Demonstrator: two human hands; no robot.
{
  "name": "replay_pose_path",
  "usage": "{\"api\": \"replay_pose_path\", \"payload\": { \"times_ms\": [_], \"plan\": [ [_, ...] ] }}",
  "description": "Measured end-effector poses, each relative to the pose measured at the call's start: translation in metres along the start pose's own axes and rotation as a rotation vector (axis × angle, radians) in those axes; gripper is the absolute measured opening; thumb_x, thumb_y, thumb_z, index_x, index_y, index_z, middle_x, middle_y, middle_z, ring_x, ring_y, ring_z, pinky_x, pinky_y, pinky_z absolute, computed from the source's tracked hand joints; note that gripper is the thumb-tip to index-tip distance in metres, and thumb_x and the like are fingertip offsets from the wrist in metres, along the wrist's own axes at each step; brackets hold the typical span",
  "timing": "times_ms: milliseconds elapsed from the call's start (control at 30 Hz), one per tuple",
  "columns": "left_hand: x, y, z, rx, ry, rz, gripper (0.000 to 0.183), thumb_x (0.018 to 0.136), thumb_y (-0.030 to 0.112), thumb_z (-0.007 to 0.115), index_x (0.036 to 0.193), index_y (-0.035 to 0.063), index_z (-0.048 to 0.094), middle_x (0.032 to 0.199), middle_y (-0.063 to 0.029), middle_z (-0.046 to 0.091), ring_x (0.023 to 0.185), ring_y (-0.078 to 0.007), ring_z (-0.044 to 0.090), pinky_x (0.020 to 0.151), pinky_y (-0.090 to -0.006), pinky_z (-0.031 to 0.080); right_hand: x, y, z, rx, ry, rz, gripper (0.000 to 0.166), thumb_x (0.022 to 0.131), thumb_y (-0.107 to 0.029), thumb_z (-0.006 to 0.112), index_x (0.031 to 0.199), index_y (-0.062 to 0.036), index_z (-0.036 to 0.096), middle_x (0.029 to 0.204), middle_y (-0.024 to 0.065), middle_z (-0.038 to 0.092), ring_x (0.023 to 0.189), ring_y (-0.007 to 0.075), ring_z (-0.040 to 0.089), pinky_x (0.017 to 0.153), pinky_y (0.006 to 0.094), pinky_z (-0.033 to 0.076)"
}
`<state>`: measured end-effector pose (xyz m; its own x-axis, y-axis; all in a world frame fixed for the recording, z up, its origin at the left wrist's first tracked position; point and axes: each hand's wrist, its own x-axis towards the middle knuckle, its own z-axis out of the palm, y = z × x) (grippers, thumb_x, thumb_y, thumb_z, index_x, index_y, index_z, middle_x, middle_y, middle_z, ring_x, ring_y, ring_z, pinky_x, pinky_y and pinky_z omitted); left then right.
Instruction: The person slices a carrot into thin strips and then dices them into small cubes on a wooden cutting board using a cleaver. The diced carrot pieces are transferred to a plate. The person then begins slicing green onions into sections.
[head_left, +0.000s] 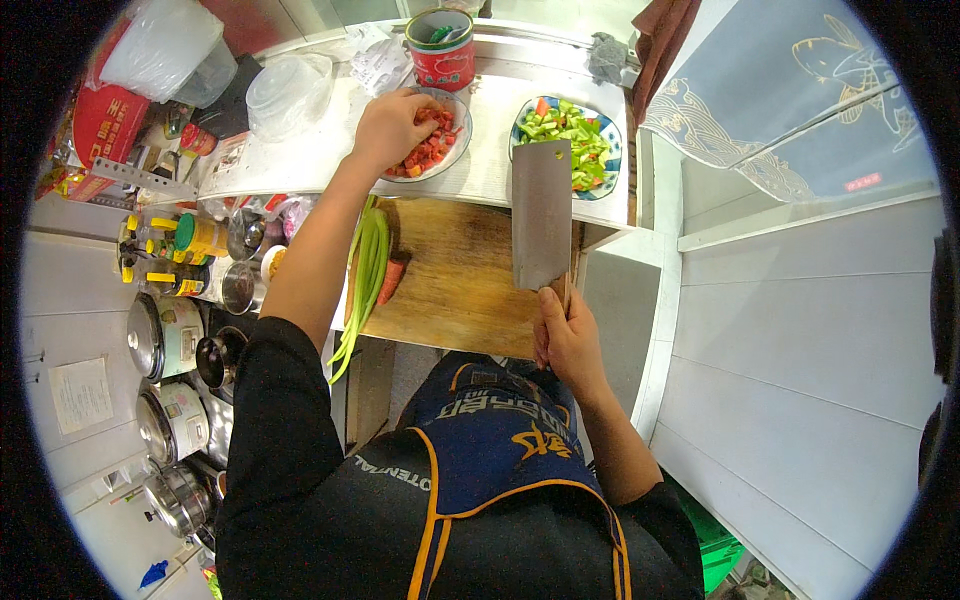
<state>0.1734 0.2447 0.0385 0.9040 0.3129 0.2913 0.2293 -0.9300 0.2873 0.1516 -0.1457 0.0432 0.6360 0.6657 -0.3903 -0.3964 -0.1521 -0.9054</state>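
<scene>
My left hand (391, 126) reaches over a plate (466, 133) of diced red-orange pieces (429, 156), its fingertips down at the pieces. Whether any are pinched between the fingers is hidden. In my right hand (571, 336) is the handle of a broad-bladed cleaver (541, 214), held upright in the view above the right side of a wooden cutting board (457, 277). Long green stalks (366, 262), like celery, lie along the board's left edge, beside a piece of carrot (391, 282). Beyond the blade, a blue-patterned dish (615, 165) holds chopped green pieces (589, 150) with some orange bits.
A red tin (442, 69) stands behind the red pieces' plate, near clear plastic tubs (279, 94). Bottles (169, 276), rice cookers (180, 420) and a steel pot (180, 499) line the left. A blue curtain (780, 105) hangs at right by a white panelled wall (795, 330).
</scene>
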Motion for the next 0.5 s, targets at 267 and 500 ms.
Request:
{"api": "replay_pose_path", "payload": {
  "times_ms": [267, 500],
  "plan": [
    [0.004, 0.002, 0.006, 0.069, -0.012, 0.026, 0.032, 0.081, 0.019, 0.075, 0.111, 0.0061, 0.071, 0.107, -0.0166, 0.067, 0.098, -0.0383, 0.066, 0.086, -0.0448, 0.054, -0.010, 0.008, -0.002, 0.013, 0.009, 0.024, 0.031, 0.109, -0.038, 0.052, 0.108, -0.0070, 0.048, 0.064, -0.0003, 0.043, 0.045, 0.0088, 0.041, 0.040, 0.0259, 0.038],
    [0.010, -0.001, 0.009, 0.169, -0.070, 0.052, 0.030, 0.080, 0.017, 0.073, 0.107, 0.0044, 0.070, 0.108, -0.0170, 0.067, 0.100, -0.0382, 0.066, 0.087, -0.0454, 0.055, -0.014, 0.015, -0.003, -0.009, 0.018, 0.034, 0.031, 0.109, -0.037, 0.051, 0.114, -0.0066, 0.050, 0.063, -0.0004, 0.042, 0.045, 0.0089, 0.041, 0.040, 0.0260, 0.037]
  ]
}}
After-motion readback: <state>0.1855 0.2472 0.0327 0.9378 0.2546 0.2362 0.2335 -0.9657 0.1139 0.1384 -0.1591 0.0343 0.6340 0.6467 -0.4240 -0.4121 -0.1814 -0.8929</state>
